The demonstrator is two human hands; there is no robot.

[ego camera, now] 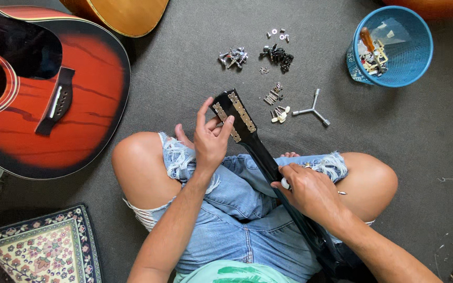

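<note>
— Headstock first: where is the black guitar neck (260, 152) with its two silver tuner plates?

— Across the lap, headstock pointing to the grey carpet (420, 136). Left hand (211, 139) grips that headstock, fingers curled round its edge; right hand (310, 191) is closed around the neck lower down.

— Beyond the headstock?

— Small metal screws and tuner parts (276, 55), a three-armed wrench (313, 110), farther right a blue mesh basket (420, 63). Far left, a red sunburst acoustic guitar (85, 94).

Black guitar neck (260, 152), red-black sunburst guitar (53, 94), blue basket (410, 71) — floral-patterned rug (43, 249)
</note>
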